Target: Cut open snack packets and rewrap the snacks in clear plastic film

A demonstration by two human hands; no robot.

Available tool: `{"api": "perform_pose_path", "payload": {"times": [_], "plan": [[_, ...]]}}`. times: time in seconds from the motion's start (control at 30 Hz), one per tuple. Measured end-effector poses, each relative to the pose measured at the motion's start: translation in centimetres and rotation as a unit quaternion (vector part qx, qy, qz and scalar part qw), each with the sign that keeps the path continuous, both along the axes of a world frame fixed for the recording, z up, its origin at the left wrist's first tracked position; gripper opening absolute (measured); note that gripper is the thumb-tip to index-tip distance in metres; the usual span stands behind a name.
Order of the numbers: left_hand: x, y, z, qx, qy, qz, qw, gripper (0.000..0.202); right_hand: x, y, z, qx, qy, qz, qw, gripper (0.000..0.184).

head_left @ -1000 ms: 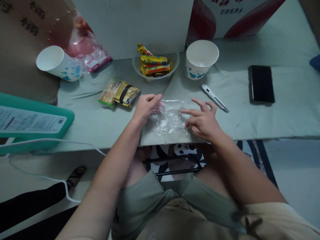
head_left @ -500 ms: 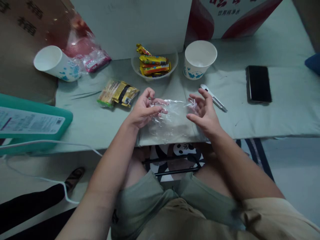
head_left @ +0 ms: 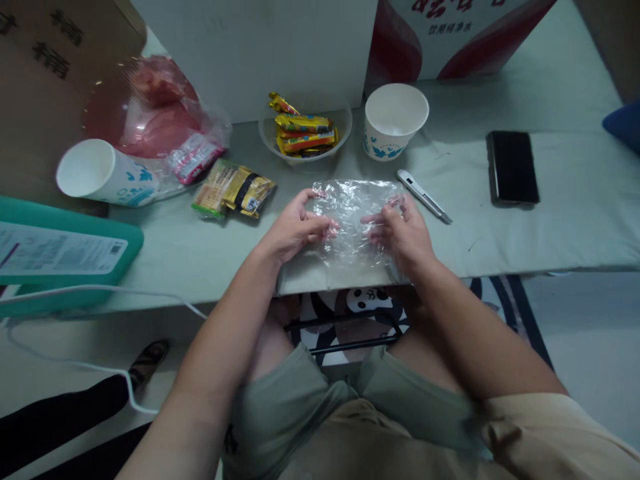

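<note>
A crinkled clear plastic bag [head_left: 350, 223] is spread between my two hands, above the front edge of the cloth-covered table [head_left: 565, 233]. My left hand [head_left: 297, 227] grips its left side, thumb on top and fingers partly behind the film. On the other side my right hand [head_left: 403, 230] holds the right edge, fingers curled against the plastic. A white utility knife [head_left: 425, 197] lies just beyond my right hand. Left of my left hand are snack packets [head_left: 235, 190] in gold and green wrapping.
Behind the bag stand a clear bowl [head_left: 305, 158] of yellow-wrapped snack sticks [head_left: 305, 130] and an upright paper cup [head_left: 395, 127]. Another paper cup [head_left: 107, 173] lies tipped at left near a red plastic bowl [head_left: 160, 113]. A black phone-like object [head_left: 513, 167] is at right; a green container [head_left: 65, 247] at left.
The plastic bag is raised and spread flatter between my hands. My right hand has closed on its edge from a more open pose. The left paper cup has shifted toward me.
</note>
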State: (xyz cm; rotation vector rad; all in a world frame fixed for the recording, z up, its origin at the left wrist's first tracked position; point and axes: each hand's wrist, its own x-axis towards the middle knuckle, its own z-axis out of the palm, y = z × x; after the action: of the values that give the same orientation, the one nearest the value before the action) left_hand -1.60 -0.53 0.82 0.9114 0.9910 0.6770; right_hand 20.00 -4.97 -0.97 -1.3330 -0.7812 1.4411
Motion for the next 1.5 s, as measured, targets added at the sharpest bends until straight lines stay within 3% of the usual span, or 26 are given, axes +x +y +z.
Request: {"api": "perform_pose_path", "payload": {"times": [0.1, 0.2, 0.27, 0.4, 0.5, 0.57, 0.67, 0.73, 0.77, 0.83, 0.93, 1.0, 1.1, 1.2, 1.27, 1.37, 1.43, 1.5], "plan": [[0.3, 0.2, -0.5, 0.051, 0.027, 0.062, 0.996, 0.06, 0.5, -0.3, -0.3, 0.034, -0.044, 0.009, 0.998, 0.057], [0.2, 0.4, -1.0, 0.121, 0.041, 0.086, 0.988, 0.06, 1.0, -0.5, -0.5, 0.086, -0.107, 0.005, 0.991, 0.074], [0.1, 0.5, -1.3, 0.169, 0.044, 0.069, 0.982, 0.054, 1.3, -0.6, -0.4, 0.124, -0.137, 0.008, 0.983, 0.073], [-0.3, 0.5, -1.8, 0.26, 0.08, -0.028, 0.962, 0.051, 1.7, -0.8, 0.0, 0.19, -0.168, 0.061, 0.965, 0.058], [-0.5, 0.5, -2.1, 0.342, 0.199, -0.062, 0.916, 0.055, 1.8, -0.8, 0.0, 0.204, -0.252, 0.112, 0.939, 0.056], [-0.6, 0.5, -2.2, 0.403, 0.282, -0.058, 0.869, 0.04, 1.8, -0.6, -0.2, 0.209, -0.323, 0.122, 0.915, 0.053], [-0.8, 0.6, -2.2, 0.48, 0.344, -0.024, 0.807, 0.017, 1.7, -0.3, -0.5, 0.242, -0.418, 0.079, 0.872, 0.028], [-1.0, 0.6, -1.9, 0.504, 0.34, 0.005, 0.794, 0.011, 1.7, -0.3, -0.3, 0.279, -0.449, 0.037, 0.848, 0.013], [-1.1, 0.6, -1.7, 0.504, 0.32, 0.01, 0.802, 0.01, 1.8, -0.3, -0.1, 0.292, -0.443, 0.031, 0.847, 0.011], [-1.2, 0.4, -1.3, 0.461, 0.244, 0.003, 0.853, 0.016, 2.0, -0.5, 0.5, 0.276, -0.383, 0.083, 0.878, 0.015], [-1.0, 0.0, -0.7, 0.316, 0.109, 0.004, 0.943, 0.023, 2.3, -0.7, 1.1, 0.178, -0.239, 0.212, 0.931, 0.025], [-0.8, -0.2, -0.3, 0.216, 0.06, 0.002, 0.974, 0.026, 2.3, -0.6, 1.2, 0.147, -0.176, 0.196, 0.953, 0.031], [-0.5, -0.2, 0.3, 0.124, 0.044, -0.042, 0.99, 0.034, 1.9, -0.5, 1.1, 0.121, -0.1, 0.138, 0.978, 0.033], [-0.2, -0.1, 0.6, 0.077, 0.031, -0.072, 0.994, 0.041, 0.9, -0.7, 1.1, 0.085, -0.075, 0.268, 0.957, 0.034], [0.2, 0.0, 0.6, 0.052, -0.008, -0.04, 0.998, 0.048, 0.2, -0.9, 1.0, 0.088, -0.104, 0.323, 0.937, 0.027], [0.9, -0.1, 0.1, 0.022, -0.082, 0.016, 0.996, 0.058, -0.5, -0.9, 0.7, 0.096, -0.136, 0.25, 0.954, 0.029], [1.5, -0.4, -0.3, 0.014, -0.096, -0.017, 0.995, 0.061, -0.6, -0.8, 0.5, 0.094, -0.148, 0.184, 0.967, 0.03], [2.0, -0.7, -0.7, 0.037, -0.056, -0.066, 0.996, 0.054, -0.5, -0.8, 0.4, 0.093, -0.151, 0.162, 0.971, 0.031]]}}
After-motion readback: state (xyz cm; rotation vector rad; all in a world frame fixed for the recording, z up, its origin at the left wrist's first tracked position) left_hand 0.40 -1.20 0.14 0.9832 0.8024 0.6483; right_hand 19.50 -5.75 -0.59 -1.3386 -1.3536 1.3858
